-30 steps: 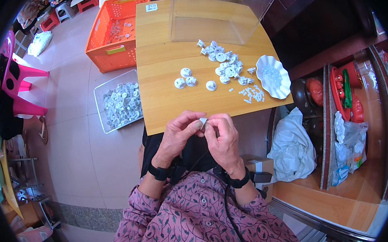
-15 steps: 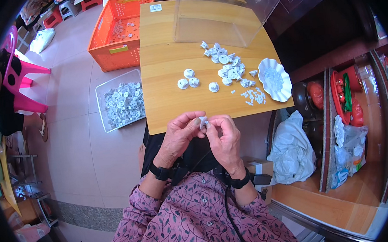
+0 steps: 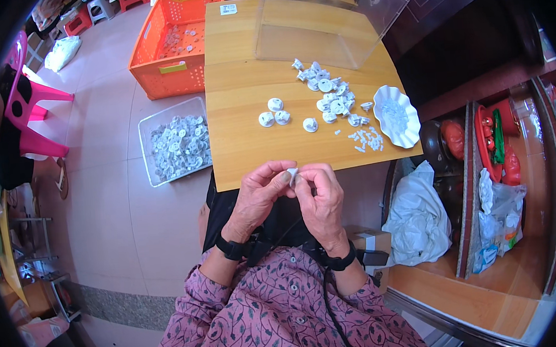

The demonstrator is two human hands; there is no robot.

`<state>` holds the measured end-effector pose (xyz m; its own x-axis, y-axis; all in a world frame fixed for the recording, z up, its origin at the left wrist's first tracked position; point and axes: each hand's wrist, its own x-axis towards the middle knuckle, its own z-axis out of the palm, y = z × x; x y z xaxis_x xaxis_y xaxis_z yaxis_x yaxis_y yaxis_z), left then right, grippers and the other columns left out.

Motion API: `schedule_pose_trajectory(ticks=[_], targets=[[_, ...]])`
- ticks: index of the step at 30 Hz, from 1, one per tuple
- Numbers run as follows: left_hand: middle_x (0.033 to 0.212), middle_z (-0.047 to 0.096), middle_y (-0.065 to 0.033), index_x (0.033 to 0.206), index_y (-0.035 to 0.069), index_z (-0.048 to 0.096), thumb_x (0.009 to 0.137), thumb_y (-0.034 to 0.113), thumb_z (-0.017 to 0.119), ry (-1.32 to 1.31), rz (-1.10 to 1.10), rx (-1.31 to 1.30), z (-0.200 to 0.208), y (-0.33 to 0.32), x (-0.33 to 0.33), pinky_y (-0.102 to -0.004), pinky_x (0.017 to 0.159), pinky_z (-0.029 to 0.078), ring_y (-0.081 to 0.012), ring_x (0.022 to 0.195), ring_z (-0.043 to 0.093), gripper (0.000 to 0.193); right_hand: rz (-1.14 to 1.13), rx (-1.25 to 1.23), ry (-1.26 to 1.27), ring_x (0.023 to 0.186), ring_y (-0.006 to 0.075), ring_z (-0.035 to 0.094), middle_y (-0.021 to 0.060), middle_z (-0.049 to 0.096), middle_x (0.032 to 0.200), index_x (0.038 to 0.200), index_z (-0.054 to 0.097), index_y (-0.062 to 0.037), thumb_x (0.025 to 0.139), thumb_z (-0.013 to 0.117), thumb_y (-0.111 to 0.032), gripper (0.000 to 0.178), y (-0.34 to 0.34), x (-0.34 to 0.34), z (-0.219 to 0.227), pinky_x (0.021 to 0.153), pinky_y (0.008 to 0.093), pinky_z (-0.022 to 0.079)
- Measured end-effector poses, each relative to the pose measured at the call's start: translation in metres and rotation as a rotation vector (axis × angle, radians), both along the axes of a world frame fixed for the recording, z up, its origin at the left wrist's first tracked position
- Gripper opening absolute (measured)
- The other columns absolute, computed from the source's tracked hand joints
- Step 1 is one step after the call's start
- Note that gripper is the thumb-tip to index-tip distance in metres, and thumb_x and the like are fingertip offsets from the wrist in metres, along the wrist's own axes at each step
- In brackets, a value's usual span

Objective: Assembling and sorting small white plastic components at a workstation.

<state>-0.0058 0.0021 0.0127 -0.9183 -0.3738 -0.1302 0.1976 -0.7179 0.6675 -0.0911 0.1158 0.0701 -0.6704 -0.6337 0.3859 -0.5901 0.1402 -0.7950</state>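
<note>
Just off the table's near edge, my left hand (image 3: 259, 193) pinches a small white round plastic part (image 3: 292, 174) between thumb and fingers. My right hand (image 3: 321, 199) closes on the same part from the other side, its fingertips covering much of it. On the wooden table (image 3: 244, 150) ahead lies a loose pile of similar white parts (image 3: 327, 87). Three more (image 3: 275, 112) sit grouped at the left, and a single one (image 3: 310, 125) stands between them and the pile. Tiny white pegs (image 3: 368, 139) are scattered beside a white scalloped dish (image 3: 384, 118) holding small clear pieces.
A clear plastic box (image 3: 320, 38) stands at the table's far end. Left of the table are an orange crate (image 3: 162, 78) and a clear bin (image 3: 151, 163) full of white parts. A pink stool (image 3: 43, 135) stands far left. Open shelves (image 3: 489, 249) and a white bag (image 3: 416, 209) lie right.
The white part has turned slightly between my fingertips. My hands stay at nearly the same place, while the whole view has shifted a little.
</note>
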Motion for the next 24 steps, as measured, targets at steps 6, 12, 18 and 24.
schedule_pose_trajectory(ticks=[6, 12, 18, 24], targets=[[0.104, 0.068, -0.0065, 0.126, -0.002, 0.062, 0.101, 0.012, 0.060, 0.009, 0.015, 0.031, -0.001, -0.002, 0.003, -0.0272, 0.079, 0.056, -0.0130, 0.086, 0.066, 0.028, 0.005, 0.022, 0.013, 0.068, 0.0203, 0.067, 0.0134, 0.060, 0.095, 0.093, 0.058, 0.0017, 0.093, 0.062, 0.003, 0.004, -0.001, 0.001, -0.002, 0.061, 0.0323, 0.055], [0.105, 0.069, -0.0066, 0.124, -0.002, 0.063, 0.101, 0.012, 0.061, 0.057, 0.028, 0.110, -0.002, -0.006, 0.005, -0.0250, 0.075, 0.057, -0.0116, 0.086, 0.066, 0.027, 0.018, -0.029, -0.157, 0.072, 0.0181, 0.066, 0.0127, 0.061, 0.095, 0.093, 0.059, 0.0020, 0.094, 0.063, 0.000, 0.004, -0.004, 0.006, -0.004, 0.065, 0.0310, 0.055], [0.105, 0.069, -0.0064, 0.124, -0.002, 0.063, 0.101, 0.013, 0.062, 0.062, 0.041, 0.101, -0.002, -0.009, 0.010, -0.0247, 0.074, 0.057, -0.0115, 0.086, 0.066, 0.028, 0.031, -0.026, -0.203, 0.071, 0.0157, 0.066, 0.0113, 0.060, 0.094, 0.092, 0.059, 0.0025, 0.095, 0.062, 0.000, 0.005, -0.011, 0.010, 0.000, 0.063, 0.0293, 0.054], [0.104, 0.069, -0.0078, 0.124, -0.003, 0.062, 0.101, 0.013, 0.062, 0.020, 0.050, 0.064, 0.000, -0.015, 0.016, -0.0256, 0.074, 0.056, -0.0127, 0.083, 0.065, 0.028, 0.025, -0.027, -0.194, 0.070, 0.0154, 0.066, 0.0108, 0.060, 0.094, 0.091, 0.059, 0.0027, 0.094, 0.064, 0.000, 0.006, -0.017, 0.015, -0.003, 0.063, 0.0288, 0.055]])
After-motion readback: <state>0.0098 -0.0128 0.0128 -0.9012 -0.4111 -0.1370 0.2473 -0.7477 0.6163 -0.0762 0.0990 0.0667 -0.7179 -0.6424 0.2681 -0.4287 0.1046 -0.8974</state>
